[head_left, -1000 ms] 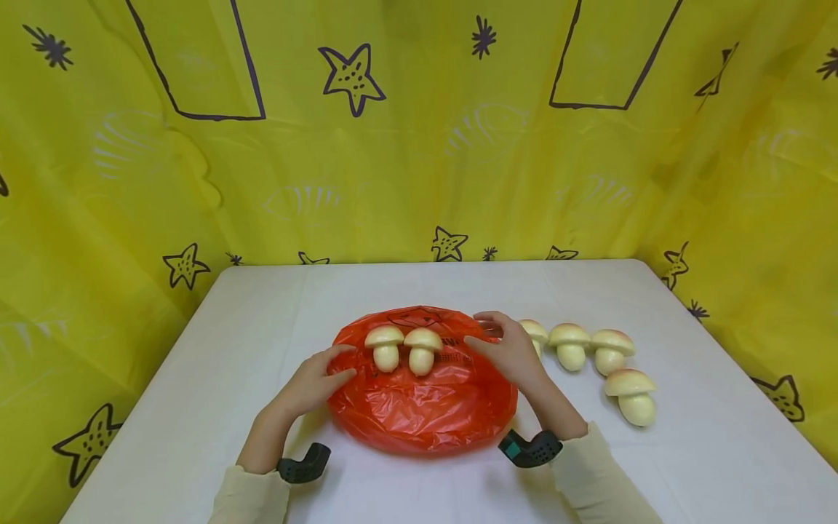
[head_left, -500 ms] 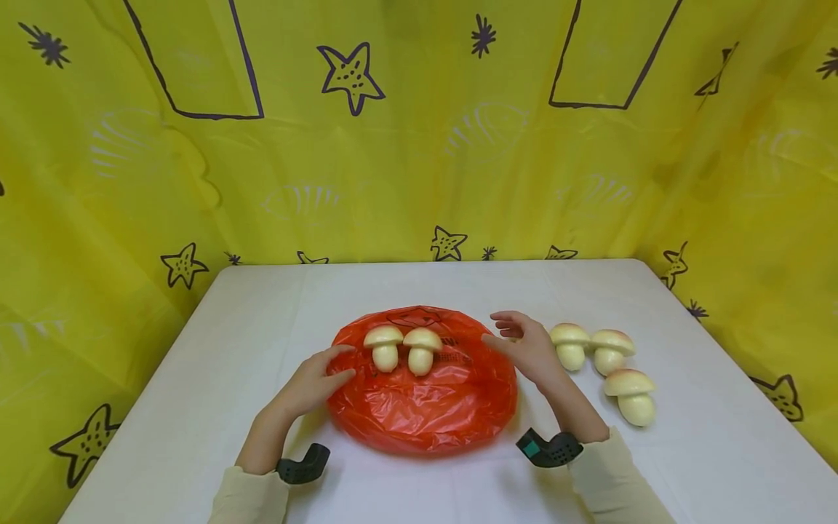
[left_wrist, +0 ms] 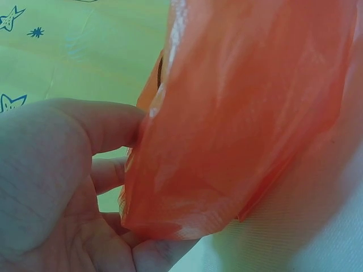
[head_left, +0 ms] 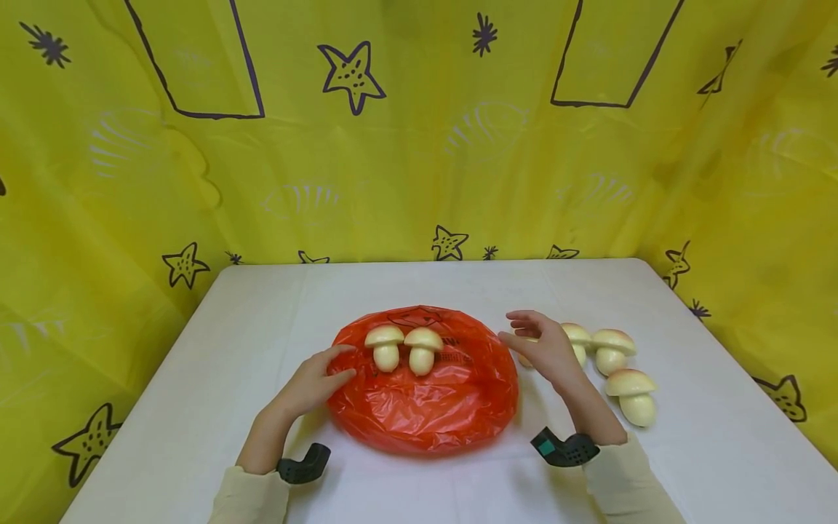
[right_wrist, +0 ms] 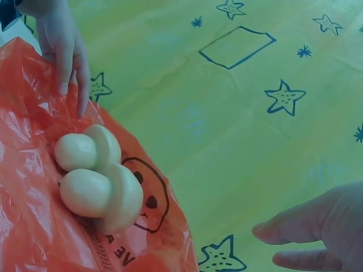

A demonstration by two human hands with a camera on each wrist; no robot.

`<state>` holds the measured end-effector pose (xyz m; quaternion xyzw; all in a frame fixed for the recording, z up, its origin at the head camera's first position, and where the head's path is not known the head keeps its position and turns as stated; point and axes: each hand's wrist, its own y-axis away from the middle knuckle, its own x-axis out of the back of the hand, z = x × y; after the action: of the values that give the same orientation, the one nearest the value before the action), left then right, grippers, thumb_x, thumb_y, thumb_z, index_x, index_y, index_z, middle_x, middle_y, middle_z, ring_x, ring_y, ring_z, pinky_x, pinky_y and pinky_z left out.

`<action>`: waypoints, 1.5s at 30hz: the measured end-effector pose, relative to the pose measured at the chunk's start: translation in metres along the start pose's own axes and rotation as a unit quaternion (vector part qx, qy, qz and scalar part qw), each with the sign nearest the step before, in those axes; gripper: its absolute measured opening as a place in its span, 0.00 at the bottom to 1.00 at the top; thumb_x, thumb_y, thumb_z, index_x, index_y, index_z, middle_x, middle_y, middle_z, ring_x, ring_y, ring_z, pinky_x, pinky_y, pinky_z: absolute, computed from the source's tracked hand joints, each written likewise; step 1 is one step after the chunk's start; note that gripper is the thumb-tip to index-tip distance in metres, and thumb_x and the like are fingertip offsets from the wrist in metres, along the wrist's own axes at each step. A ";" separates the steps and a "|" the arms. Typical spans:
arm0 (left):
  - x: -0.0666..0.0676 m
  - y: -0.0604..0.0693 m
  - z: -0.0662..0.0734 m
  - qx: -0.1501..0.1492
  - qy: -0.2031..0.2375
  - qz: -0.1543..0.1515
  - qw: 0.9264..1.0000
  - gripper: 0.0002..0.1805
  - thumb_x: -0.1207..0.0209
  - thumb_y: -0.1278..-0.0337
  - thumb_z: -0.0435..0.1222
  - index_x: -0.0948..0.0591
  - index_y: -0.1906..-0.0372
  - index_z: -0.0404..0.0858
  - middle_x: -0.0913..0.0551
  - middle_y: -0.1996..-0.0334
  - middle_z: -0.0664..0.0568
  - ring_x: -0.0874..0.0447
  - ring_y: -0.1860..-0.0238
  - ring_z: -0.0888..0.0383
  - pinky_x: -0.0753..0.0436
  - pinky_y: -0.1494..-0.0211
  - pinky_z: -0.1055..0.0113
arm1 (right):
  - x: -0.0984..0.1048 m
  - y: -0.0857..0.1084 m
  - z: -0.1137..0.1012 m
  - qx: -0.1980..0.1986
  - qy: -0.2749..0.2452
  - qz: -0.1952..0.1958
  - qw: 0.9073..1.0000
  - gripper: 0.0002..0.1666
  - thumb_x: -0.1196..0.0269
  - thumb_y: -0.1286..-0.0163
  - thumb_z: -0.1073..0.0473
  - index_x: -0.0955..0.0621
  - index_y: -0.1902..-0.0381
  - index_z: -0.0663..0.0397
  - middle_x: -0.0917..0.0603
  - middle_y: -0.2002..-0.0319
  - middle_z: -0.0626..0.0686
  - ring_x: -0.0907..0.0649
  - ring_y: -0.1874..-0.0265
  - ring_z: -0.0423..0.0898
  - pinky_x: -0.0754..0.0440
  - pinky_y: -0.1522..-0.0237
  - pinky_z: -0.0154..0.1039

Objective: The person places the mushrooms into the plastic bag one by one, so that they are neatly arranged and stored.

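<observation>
A red plastic bag point(head_left: 419, 415), rounded and puffed at its rim, lies mid-table. Two cream toy mushrooms point(head_left: 422, 351) rest side by side on its top, caps away from the person. My left hand point(head_left: 313, 382) holds the bag's left end; in the left wrist view the thumb point(left_wrist: 116, 122) touches one side and the fingers lie around the other. Just beyond the bag's right edge hovers my right hand point(head_left: 548, 355), fingers loosely spread with nothing held. One mushroom point(head_left: 526, 358) shows partly from behind that hand.
To the right of the right hand are more mushrooms: one point(head_left: 579, 340) beside the wrist, a second point(head_left: 612, 351) next to it, a third point(head_left: 632, 397) nearer the person. A white cloth point(head_left: 196, 407) covers the table. Yellow patterned curtains point(head_left: 406, 167) surround its back and sides.
My right hand has drifted rightward from above the bag to just past its right edge. The left hand, the bag and the two mushrooms on it have stayed in place.
</observation>
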<state>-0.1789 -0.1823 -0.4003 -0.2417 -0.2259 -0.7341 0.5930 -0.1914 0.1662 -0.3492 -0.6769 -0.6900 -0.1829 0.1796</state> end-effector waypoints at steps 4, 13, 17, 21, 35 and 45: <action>0.000 0.000 0.000 0.000 0.000 -0.001 1.000 0.22 0.45 0.41 0.35 0.28 0.42 0.34 0.26 0.46 0.41 0.28 0.48 0.45 0.22 0.53 0.54 | 0.003 0.002 0.001 0.011 0.004 0.002 1.000 0.28 0.38 0.38 0.55 0.28 0.44 0.64 0.27 0.47 0.67 0.27 0.49 0.60 0.23 0.53 0.48; -0.001 0.000 0.001 0.002 -0.005 0.001 1.000 0.22 0.45 0.41 0.35 0.28 0.42 0.35 0.26 0.46 0.41 0.29 0.48 0.45 0.23 0.52 0.53 | 0.013 0.004 0.009 0.023 0.006 0.010 1.000 0.27 0.38 0.37 0.56 0.28 0.45 0.67 0.26 0.49 0.68 0.26 0.51 0.60 0.24 0.53 0.50; -0.001 0.000 0.001 0.003 -0.002 0.001 1.000 0.22 0.45 0.41 0.35 0.28 0.42 0.35 0.26 0.46 0.42 0.28 0.48 0.45 0.22 0.52 0.53 | 0.016 0.004 0.012 0.017 0.009 0.007 1.000 0.29 0.38 0.38 0.54 0.28 0.44 0.67 0.27 0.48 0.68 0.26 0.51 0.60 0.24 0.53 0.49; 0.000 0.000 0.001 0.000 -0.002 0.001 1.000 0.22 0.45 0.41 0.35 0.28 0.42 0.34 0.26 0.46 0.41 0.28 0.48 0.45 0.22 0.52 0.53 | 0.021 0.005 0.016 0.021 0.011 0.016 1.000 0.28 0.38 0.38 0.55 0.28 0.45 0.67 0.26 0.48 0.67 0.26 0.51 0.60 0.24 0.53 0.49; -0.001 0.000 0.000 0.006 -0.002 0.001 1.000 0.22 0.44 0.42 0.35 0.28 0.42 0.34 0.26 0.46 0.41 0.28 0.49 0.45 0.21 0.54 0.55 | 0.040 0.012 0.028 0.036 0.035 0.038 0.998 0.28 0.37 0.38 0.54 0.27 0.46 0.69 0.24 0.51 0.68 0.24 0.54 0.59 0.25 0.63 0.28; 0.000 0.000 0.000 0.002 -0.005 0.003 1.000 0.22 0.44 0.42 0.35 0.28 0.42 0.34 0.26 0.47 0.41 0.27 0.49 0.46 0.21 0.54 0.55 | 0.056 0.015 0.034 -0.001 0.040 0.049 0.998 0.34 0.39 0.38 0.46 0.29 0.43 0.64 0.27 0.48 0.66 0.25 0.52 0.57 0.25 0.54 0.42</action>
<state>-0.1786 -0.1820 -0.4005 -0.2451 -0.2299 -0.7306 0.5944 -0.1773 0.2316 -0.3510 -0.7023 -0.6481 -0.2012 0.2151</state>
